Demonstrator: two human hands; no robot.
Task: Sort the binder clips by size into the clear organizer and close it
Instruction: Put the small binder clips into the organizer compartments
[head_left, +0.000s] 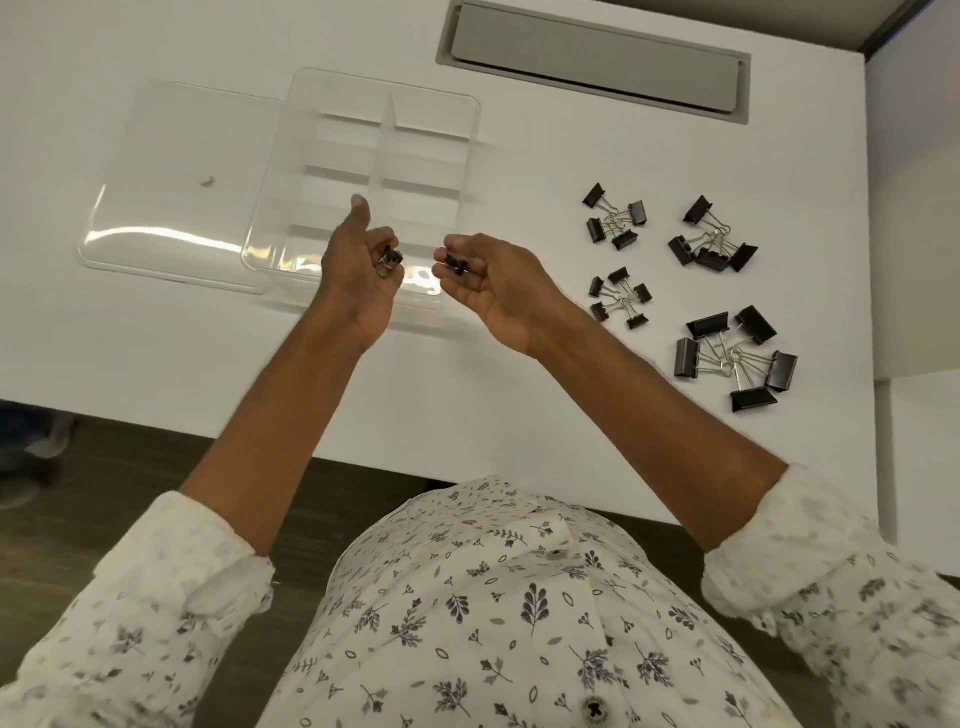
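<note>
A clear organizer (291, 156) with several empty compartments lies open on the white table, its lid (171, 176) flat to the left. My left hand (358, 270) hovers over the organizer's near edge, closed on small black binder clips (390, 258), thumb up. Just right of it, my right hand (488, 286) pinches a small black binder clip (457, 264). To the right on the table lie several piles of black clips: small (621, 297), medium (615, 217), larger (711, 236) and largest (732, 356).
A grey cable hatch (592, 57) is set in the table at the back. A partition wall (914, 208) bounds the right side. The table's near edge runs just below my forearms, with dark floor beneath.
</note>
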